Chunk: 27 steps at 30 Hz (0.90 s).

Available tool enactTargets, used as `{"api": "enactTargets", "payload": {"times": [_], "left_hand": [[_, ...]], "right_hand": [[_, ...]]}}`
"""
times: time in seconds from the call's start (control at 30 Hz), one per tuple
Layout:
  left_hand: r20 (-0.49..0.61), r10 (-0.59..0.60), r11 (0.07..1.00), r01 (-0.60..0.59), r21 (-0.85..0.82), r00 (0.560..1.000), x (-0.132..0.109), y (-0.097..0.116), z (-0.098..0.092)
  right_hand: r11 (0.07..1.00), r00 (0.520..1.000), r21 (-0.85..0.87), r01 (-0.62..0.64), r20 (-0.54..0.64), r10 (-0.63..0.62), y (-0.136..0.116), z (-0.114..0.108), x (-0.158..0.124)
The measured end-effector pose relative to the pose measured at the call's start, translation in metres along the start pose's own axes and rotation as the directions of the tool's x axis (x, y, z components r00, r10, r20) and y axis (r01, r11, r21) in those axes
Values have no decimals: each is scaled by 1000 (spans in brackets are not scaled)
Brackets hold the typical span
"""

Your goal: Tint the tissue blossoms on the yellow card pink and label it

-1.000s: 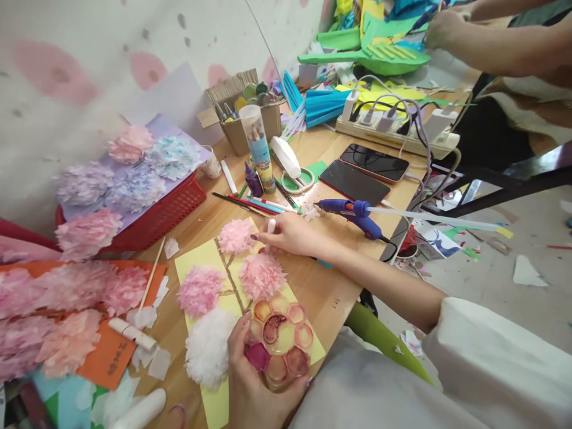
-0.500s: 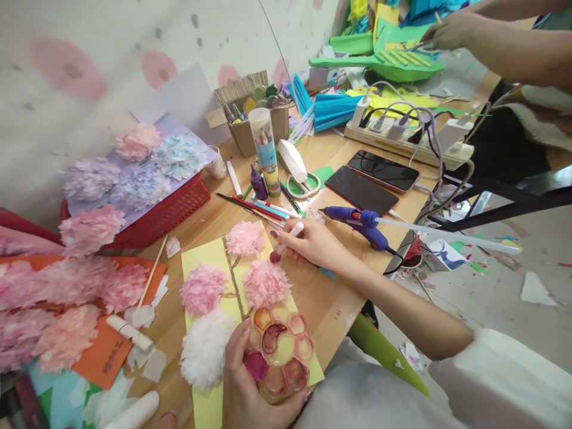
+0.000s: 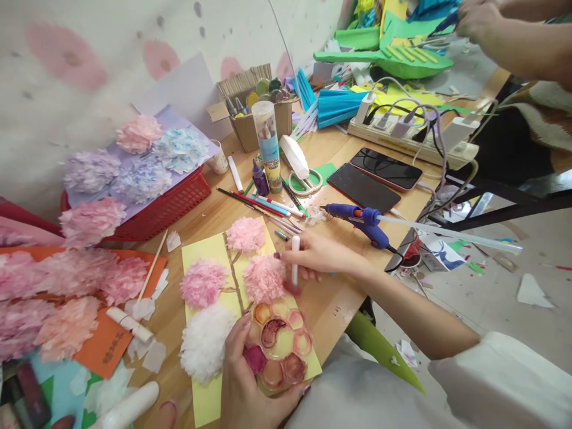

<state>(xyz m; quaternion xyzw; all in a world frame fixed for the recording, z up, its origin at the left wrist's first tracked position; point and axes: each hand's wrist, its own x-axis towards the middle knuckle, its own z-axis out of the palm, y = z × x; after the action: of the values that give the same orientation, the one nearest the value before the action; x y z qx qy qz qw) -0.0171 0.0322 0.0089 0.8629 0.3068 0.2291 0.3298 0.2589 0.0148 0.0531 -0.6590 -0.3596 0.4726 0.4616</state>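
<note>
My left hand is closed round the edge of a clear, flower-shaped paint palette with red, magenta and orange wells. Between the fingers of my right hand stands a white-handled sponge dauber, its dark red tip low and blurred, just above the palette and beside a pink paper flower. That flower sits on a yellow card with a brown painted stem. Two more pink flowers and a white paper flower lie on the same card.
A blue glue gun lies right of my hand, near two phones and a power strip. Paper flowers fill a red basket at left. A co-worker's hands are at the upper right.
My right hand has turned the dauber upright and brought its tip down from the pink flower's upper edge towards the palette. The co-worker's hands now have a blue tool.
</note>
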Motion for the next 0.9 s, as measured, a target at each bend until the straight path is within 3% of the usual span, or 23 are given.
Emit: {"api": "enactTargets", "payload": {"times": [0.13,0.23,0.27,0.33,0.4,0.47,0.57,0.7,0.8,0.9], "left_hand": [[-19,15,1000,-14,5,1000,1,2,-1],[17,31,998,-32,50,999,1,-2,-4],[32,44,997,-46,69,999,1,-4,-5],[44,76,993,-80,89,996,1,-7,-6],[29,93,991,-96,89,995,2,-9,-6],[14,105,990,-106,90,994,2,-9,-5],[-6,135,986,-133,102,991,4,-6,-4],[-40,139,986,-135,99,989,4,-1,-3],[-47,139,984,-133,115,989,4,0,-2],[-43,116,988,-111,106,992,2,-2,0]], "right_hand": [[997,988,26,77,-137,-73,0,2,-4],[999,999,-10,32,42,-31,0,2,-7],[999,998,-18,31,53,-30,0,2,-8],[991,990,-79,105,-89,-112,0,3,-10],[958,941,-213,191,-238,-240,1,6,-13],[930,912,-296,220,-275,-304,2,10,-16],[928,918,-282,242,-244,-314,4,17,-20],[920,880,-306,245,-327,-343,10,21,-23],[934,911,-274,229,-277,-305,16,24,-21],[958,897,-217,186,-362,-256,20,25,-19]]}}
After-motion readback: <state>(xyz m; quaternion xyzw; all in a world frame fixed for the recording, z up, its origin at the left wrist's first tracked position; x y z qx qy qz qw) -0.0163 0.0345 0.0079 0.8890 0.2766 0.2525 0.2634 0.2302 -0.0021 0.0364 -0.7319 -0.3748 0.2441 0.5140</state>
